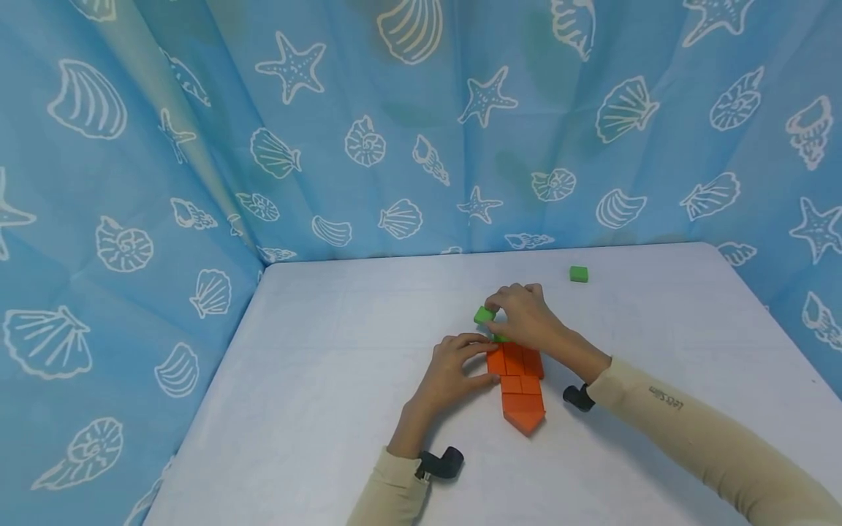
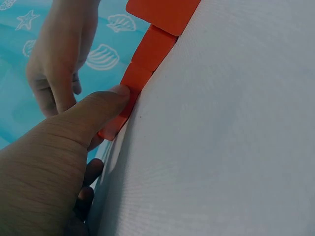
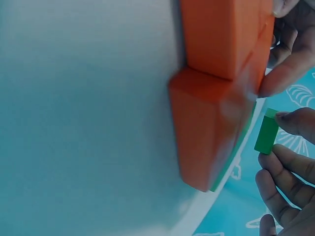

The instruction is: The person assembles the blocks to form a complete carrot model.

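Observation:
Several orange blocks (image 1: 522, 403) lie flat against one another, their near end pointed. A green block (image 1: 501, 338) touches the far edge of this group, partly hidden by the right hand. At its left side, my left hand (image 1: 454, 369) holds the left orange block (image 1: 495, 361) between thumb and index finger. The left wrist view shows the thumb (image 2: 106, 105) pressing on the orange side. Just beyond the group, my right hand (image 1: 526, 314) pinches another green block (image 1: 484, 315); in the right wrist view this green block (image 3: 267, 132) sits between thumb and fingertips.
A further green block (image 1: 579, 274) lies near the far edge of the white table (image 1: 329, 365). Blue curtains (image 1: 421, 131) with shell prints hang behind and to the left. Black devices (image 1: 444, 464) are strapped to both wrists.

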